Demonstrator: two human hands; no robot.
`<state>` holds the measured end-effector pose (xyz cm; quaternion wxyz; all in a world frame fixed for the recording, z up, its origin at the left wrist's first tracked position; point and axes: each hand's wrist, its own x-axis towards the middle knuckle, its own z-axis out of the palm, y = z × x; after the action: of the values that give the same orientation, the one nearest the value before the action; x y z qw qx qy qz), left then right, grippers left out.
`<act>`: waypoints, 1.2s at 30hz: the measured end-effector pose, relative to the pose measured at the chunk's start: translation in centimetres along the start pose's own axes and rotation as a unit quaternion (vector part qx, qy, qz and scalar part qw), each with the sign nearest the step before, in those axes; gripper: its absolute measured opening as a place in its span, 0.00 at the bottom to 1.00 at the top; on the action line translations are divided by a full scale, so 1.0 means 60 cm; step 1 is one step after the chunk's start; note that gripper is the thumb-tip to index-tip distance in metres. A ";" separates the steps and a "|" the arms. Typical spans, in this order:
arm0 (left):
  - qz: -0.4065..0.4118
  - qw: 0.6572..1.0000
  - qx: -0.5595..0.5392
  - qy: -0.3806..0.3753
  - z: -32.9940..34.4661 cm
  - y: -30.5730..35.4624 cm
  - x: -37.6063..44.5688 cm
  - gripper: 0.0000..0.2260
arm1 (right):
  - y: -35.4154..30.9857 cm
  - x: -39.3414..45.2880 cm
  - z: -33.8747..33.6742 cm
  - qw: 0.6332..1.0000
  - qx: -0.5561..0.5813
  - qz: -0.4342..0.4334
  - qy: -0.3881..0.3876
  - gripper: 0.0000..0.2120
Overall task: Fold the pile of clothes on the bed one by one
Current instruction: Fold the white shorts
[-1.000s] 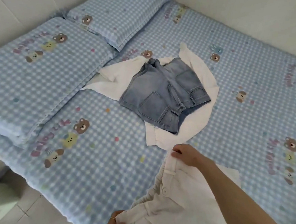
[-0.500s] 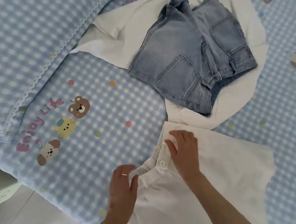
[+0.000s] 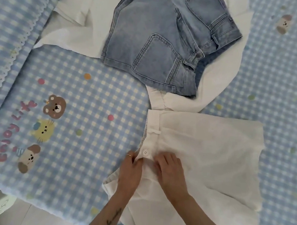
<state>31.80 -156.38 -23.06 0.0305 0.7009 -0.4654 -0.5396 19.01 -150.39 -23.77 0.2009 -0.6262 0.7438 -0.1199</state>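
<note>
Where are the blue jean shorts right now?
In the head view, the jean shorts lie at the top middle, on a white garment, beyond the white shorts under both hands.

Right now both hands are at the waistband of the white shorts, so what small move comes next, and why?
Probably smooth outward from the button. The white shorts lie spread on the bed, but the cloth looks bunched between the left hand and the right hand, both resting at the waistband. Flattening first should give a cleaner fold.
</note>
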 end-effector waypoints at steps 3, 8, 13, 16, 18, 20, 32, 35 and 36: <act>0.030 0.992 0.118 -0.017 -0.020 -0.020 -0.004 0.05 | 0.025 -0.056 -0.013 0.994 -0.003 0.112 0.010 0.15; 0.082 0.968 0.233 -0.052 -0.100 -0.084 -0.031 0.10 | 0.089 -0.306 -0.058 0.868 0.025 0.475 0.143 0.21; 0.043 0.964 0.256 -0.062 -0.143 -0.133 -0.059 0.07 | 0.036 -0.454 -0.057 0.759 0.183 0.622 0.061 0.25; 0.051 0.973 0.218 -0.058 -0.141 -0.139 -0.069 0.06 | 0.008 -0.478 -0.052 0.728 0.245 0.638 0.047 0.20; 0.065 0.975 0.208 -0.036 -0.141 -0.139 -0.071 0.10 | 0.008 -0.479 -0.051 0.705 0.279 0.650 0.050 0.15; 0.065 0.978 0.195 -0.011 -0.141 -0.138 -0.077 0.11 | 0.019 -0.491 -0.055 0.702 0.292 0.648 0.048 0.09; 0.111 0.952 0.274 0.081 -0.122 -0.125 -0.076 0.09 | 0.164 -0.382 -0.125 0.789 0.239 0.536 0.182 0.10; 0.133 0.967 0.197 0.089 -0.075 -0.041 -0.018 0.14 | 0.245 -0.253 -0.169 0.844 0.154 0.453 0.243 0.13; 0.125 0.976 0.157 0.085 -0.054 -0.008 0.007 0.16 | 0.267 -0.210 -0.177 0.859 0.131 0.434 0.239 0.14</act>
<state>34.61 -157.87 -22.29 0.0263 0.6766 -0.6238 -0.3903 1.79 -135.84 -19.30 0.1283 -0.1601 0.9428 -0.2626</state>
